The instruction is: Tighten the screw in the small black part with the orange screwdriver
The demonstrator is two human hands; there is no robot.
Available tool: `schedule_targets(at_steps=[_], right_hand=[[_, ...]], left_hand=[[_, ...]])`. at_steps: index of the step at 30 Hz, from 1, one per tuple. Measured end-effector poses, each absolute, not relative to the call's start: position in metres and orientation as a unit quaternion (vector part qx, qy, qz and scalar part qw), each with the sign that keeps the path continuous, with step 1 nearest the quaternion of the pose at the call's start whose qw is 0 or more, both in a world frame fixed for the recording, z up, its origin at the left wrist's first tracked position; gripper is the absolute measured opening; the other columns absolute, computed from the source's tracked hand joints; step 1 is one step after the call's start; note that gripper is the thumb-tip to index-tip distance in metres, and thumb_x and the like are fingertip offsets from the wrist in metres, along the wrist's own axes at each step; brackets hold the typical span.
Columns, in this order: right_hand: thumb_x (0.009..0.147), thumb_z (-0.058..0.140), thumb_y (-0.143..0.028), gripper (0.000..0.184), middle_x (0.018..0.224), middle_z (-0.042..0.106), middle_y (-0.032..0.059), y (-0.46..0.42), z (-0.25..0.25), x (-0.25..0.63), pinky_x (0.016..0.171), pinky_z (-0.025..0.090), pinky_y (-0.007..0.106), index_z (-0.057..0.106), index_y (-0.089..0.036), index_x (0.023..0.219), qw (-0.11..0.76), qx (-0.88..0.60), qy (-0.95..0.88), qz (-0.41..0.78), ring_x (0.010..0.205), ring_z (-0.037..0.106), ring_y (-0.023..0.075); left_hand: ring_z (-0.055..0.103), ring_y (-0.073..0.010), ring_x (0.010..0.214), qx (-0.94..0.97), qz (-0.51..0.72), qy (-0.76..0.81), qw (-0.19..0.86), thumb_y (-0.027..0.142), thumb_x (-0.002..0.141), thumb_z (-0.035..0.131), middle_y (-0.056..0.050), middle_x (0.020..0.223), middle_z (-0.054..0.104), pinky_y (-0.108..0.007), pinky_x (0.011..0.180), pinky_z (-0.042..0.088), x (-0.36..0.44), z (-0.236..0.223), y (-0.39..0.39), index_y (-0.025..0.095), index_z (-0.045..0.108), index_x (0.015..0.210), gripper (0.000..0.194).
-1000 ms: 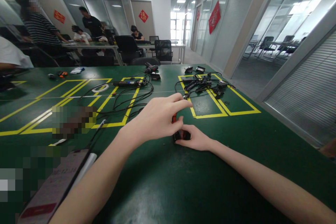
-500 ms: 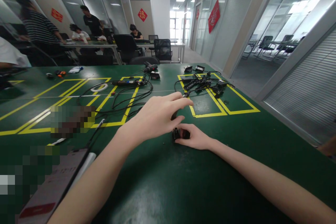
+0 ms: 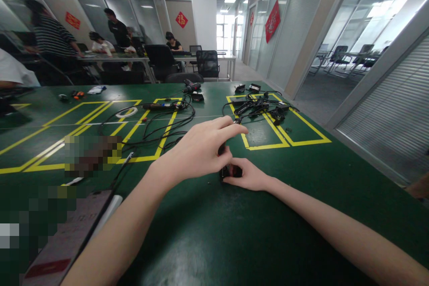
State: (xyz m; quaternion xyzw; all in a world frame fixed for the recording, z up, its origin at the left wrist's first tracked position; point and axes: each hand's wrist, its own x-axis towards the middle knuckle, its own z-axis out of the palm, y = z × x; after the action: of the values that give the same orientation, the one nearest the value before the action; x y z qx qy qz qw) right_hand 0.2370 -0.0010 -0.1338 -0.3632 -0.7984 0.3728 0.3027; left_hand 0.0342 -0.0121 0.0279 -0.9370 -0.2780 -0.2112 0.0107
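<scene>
Head: right fingers (image 3: 235, 181) on black part (image 3: 224, 174)

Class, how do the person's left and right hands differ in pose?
The left hand is higher, back upward; the right hand is low by the green table. The left hand has a finger stretched out; the right hand's thumb and forefinger bracket a small black part. Both are bare.
</scene>
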Motion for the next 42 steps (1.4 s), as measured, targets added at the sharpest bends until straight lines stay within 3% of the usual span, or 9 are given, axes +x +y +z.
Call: schedule_targets(at_steps=[12,16,20,24,28,33,36,39,42], right_hand=[[0.082,0.078,-0.029,0.027,0.077,0.062,-0.0023,-0.0018,-0.1320,0.2368,0.064,0.043,0.026,0.069,-0.018,0.105,0.301,-0.368,-0.796,0.374,0.067,0.057,0.0152],[0.082,0.078,-0.029,0.027,0.077,0.062,-0.0027,-0.0017,-0.1326,0.2372,0.064,0.043,0.026,0.069,-0.018,0.104,0.301,-0.363,-0.799,0.373,0.067,0.057,0.0152],[0.082,0.079,-0.030,0.024,0.075,0.061,-0.0032,-0.0011,-0.1337,0.2373,0.062,0.042,0.026,0.069,-0.018,0.101,0.301,-0.368,-0.798,0.371,0.065,0.056,0.0147],[0.082,0.079,-0.030,0.025,0.074,0.061,-0.0034,-0.0010,-0.1339,0.2369,0.062,0.042,0.026,0.069,-0.018,0.102,0.304,-0.370,-0.796,0.371,0.065,0.055,0.0144],[0.082,0.079,-0.029,0.030,0.076,0.062,-0.0029,-0.0015,-0.1332,0.2369,0.063,0.042,0.026,0.070,-0.017,0.108,0.299,-0.368,-0.795,0.379,0.066,0.057,0.0149],[0.081,0.079,-0.030,0.027,0.075,0.062,-0.0028,-0.0011,-0.1343,0.2371,0.063,0.043,0.026,0.069,-0.018,0.103,0.300,-0.371,-0.796,0.372,0.066,0.056,0.0150],[0.081,0.080,-0.030,0.027,0.074,0.061,-0.0030,-0.0010,-0.1348,0.2371,0.062,0.043,0.026,0.069,-0.018,0.103,0.300,-0.375,-0.792,0.377,0.066,0.056,0.0155],[0.081,0.080,-0.031,0.026,0.073,0.061,-0.0031,-0.0013,-0.1344,0.2371,0.061,0.042,0.026,0.069,-0.018,0.100,0.302,-0.376,-0.792,0.375,0.064,0.055,0.0152],[0.081,0.079,-0.030,0.028,0.075,0.062,-0.0028,-0.0015,-0.1338,0.2372,0.063,0.043,0.027,0.069,-0.018,0.105,0.296,-0.374,-0.796,0.372,0.066,0.057,0.0155]], left_hand=[[0.066,-0.0192,0.093,-0.936,-0.218,-0.278,0.014,0.019,0.093,0.057,-0.006,0.111,0.068,-0.028,0.073,0.047,0.0346,0.0270,-0.0096,0.022,0.063,0.129,0.037],[0.066,-0.0189,0.094,-0.938,-0.210,-0.275,0.018,0.014,0.092,0.054,-0.007,0.111,0.067,-0.027,0.072,0.047,0.0344,0.0268,-0.0095,0.021,0.063,0.130,0.040],[0.067,-0.0187,0.092,-0.940,-0.207,-0.273,0.008,0.024,0.093,0.060,-0.006,0.115,0.067,-0.027,0.072,0.048,0.0342,0.0281,-0.0115,0.023,0.061,0.132,0.040],[0.067,-0.0187,0.094,-0.944,-0.198,-0.264,0.006,0.014,0.090,0.054,-0.007,0.114,0.067,-0.028,0.075,0.049,0.0345,0.0292,-0.0115,0.021,0.063,0.129,0.041],[0.066,-0.0169,0.085,-0.937,-0.201,-0.286,0.011,0.021,0.093,0.057,-0.006,0.114,0.067,-0.027,0.068,0.047,0.0342,0.0283,-0.0099,0.022,0.064,0.128,0.036],[0.067,-0.0174,0.090,-0.940,-0.202,-0.273,0.006,0.014,0.091,0.054,-0.007,0.114,0.068,-0.026,0.071,0.048,0.0338,0.0282,-0.0100,0.022,0.064,0.128,0.039],[0.068,-0.0179,0.088,-0.939,-0.202,-0.279,0.007,0.023,0.092,0.061,-0.006,0.114,0.069,-0.026,0.068,0.047,0.0338,0.0281,-0.0100,0.023,0.063,0.129,0.038],[0.067,-0.0199,0.098,-0.943,-0.203,-0.264,0.006,0.017,0.090,0.060,-0.006,0.114,0.068,-0.027,0.075,0.049,0.0338,0.0278,-0.0096,0.022,0.064,0.129,0.040],[0.067,-0.0174,0.092,-0.941,-0.202,-0.273,-0.002,0.014,0.091,0.056,-0.006,0.116,0.067,-0.026,0.072,0.048,0.0339,0.0279,-0.0098,0.023,0.063,0.130,0.040]])
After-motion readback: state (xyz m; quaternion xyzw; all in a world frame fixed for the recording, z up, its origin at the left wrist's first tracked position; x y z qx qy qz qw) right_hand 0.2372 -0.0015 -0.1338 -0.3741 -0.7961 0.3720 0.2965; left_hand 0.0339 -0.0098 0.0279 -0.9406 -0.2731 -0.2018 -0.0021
